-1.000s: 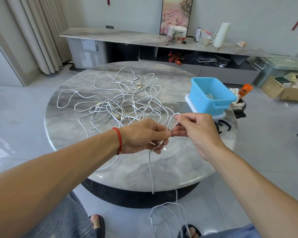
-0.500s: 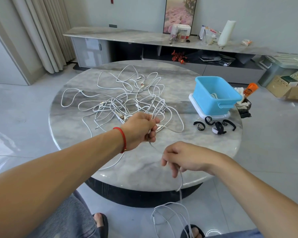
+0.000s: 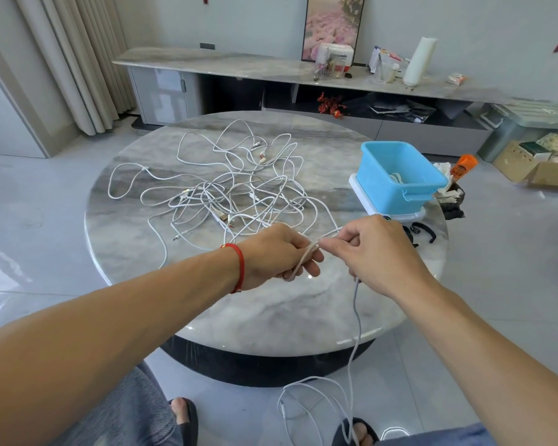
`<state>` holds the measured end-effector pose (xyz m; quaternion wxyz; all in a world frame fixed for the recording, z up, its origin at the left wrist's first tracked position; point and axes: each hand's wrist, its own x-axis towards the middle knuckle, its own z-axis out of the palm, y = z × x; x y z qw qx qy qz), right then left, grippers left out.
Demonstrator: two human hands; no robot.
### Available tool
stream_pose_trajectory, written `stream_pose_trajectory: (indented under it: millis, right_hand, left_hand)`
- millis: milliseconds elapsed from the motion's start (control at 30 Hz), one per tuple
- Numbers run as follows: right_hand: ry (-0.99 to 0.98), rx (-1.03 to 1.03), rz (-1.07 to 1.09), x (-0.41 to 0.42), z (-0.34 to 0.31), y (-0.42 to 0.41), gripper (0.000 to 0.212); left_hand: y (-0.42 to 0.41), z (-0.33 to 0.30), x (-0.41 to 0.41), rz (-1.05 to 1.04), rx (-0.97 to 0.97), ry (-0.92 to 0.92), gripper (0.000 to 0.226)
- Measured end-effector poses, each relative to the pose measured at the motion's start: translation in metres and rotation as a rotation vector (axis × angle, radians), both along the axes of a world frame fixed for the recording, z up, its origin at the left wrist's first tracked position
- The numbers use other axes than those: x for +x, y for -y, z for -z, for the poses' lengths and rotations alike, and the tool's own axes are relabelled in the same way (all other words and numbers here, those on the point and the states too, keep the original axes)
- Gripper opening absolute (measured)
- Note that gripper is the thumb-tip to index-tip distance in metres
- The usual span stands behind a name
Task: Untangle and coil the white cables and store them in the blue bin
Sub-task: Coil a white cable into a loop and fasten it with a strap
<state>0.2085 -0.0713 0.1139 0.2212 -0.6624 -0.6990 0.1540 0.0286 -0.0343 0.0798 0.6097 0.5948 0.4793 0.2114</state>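
A tangle of several white cables (image 3: 239,191) lies spread over the middle of the round marble table (image 3: 271,310). My left hand (image 3: 277,252), a red band on its wrist, grips a few folded strands of one white cable (image 3: 356,317) over the table's near part. My right hand (image 3: 371,249) pinches the same cable just to the right, fingertips almost touching the left hand. From the right hand the cable hangs down past the table edge into loose loops by my feet. The blue bin (image 3: 400,191) stands at the table's right edge on a white lid, a coiled white cable inside.
Black cable ties (image 3: 422,233) lie in front of the bin. Off the table's right edge stand a small dark bin with paper and an orange bottle (image 3: 463,164). A long marble sideboard (image 3: 271,67) runs behind. My sandalled feet (image 3: 182,420) are on the floor.
My right hand rose from the table's near edge back up to the left hand, bringing another length of cable. The left hand shifted slightly toward me and holds more strands.
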Motion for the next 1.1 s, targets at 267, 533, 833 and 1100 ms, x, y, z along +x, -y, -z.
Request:
stream_pose_trajectory:
  millis: [267, 533, 833, 1100]
  right_hand:
    - [0.048, 0.022, 0.069, 0.0, -0.003, -0.005, 0.045]
    - [-0.513, -0.301, 0.117, 0.004, -0.006, -0.005, 0.016]
    - [-0.794, -0.23, 0.056, 0.014, -0.013, -0.001, 0.012]
    - [-1.031, -0.141, 0.105, 0.007, -0.008, -0.003, 0.01]
  left_hand:
    - [-0.002, -0.013, -0.009, 0.048, -0.346, 0.225, 0.036]
    - [-0.003, -0.005, -0.012, 0.046, -0.03, -0.026, 0.039]
    - [0.001, 0.001, -0.005, 0.033, 0.057, -0.004, 0.038]
    - [0.006, -0.004, -0.001, 0.168, -0.057, 0.223, 0.032]
